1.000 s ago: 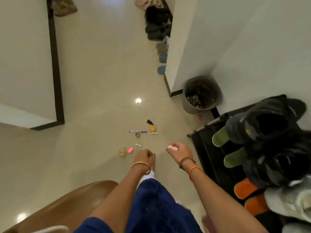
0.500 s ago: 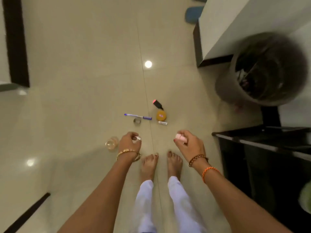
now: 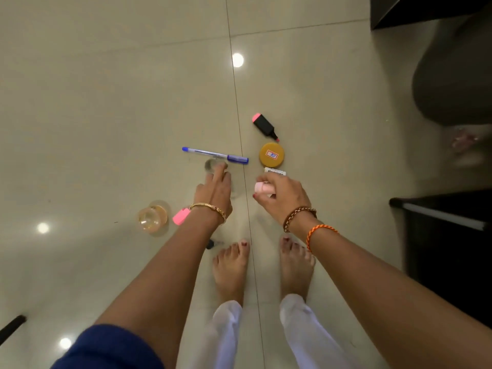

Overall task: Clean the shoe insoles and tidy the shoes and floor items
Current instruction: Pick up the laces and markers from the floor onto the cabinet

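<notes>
Small items lie scattered on the tiled floor. My left hand (image 3: 214,189) reaches forward, its fingers stretched onto a small clear ring (image 3: 211,164) just below a blue pen (image 3: 215,155); its palm is hidden. My right hand (image 3: 281,194) pinches a small pink-and-white piece (image 3: 263,188) and hovers at a white labelled stub (image 3: 275,171). Beyond it lie a round yellow lid (image 3: 271,155) and a black highlighter with a pink end (image 3: 266,126). No shoes or insoles are in view.
A clear round jar (image 3: 152,217) and a pink cap (image 3: 181,216) lie left of my left wrist. A small dark item (image 3: 213,244) sits by my bare left foot. A grey bin (image 3: 452,83) and a black rack (image 3: 447,235) stand on the right.
I have bent lower, so the items look larger. My left hand moved forward from beside the jar to the clear ring. My right hand advanced toward the white stub, still holding the pink piece.
</notes>
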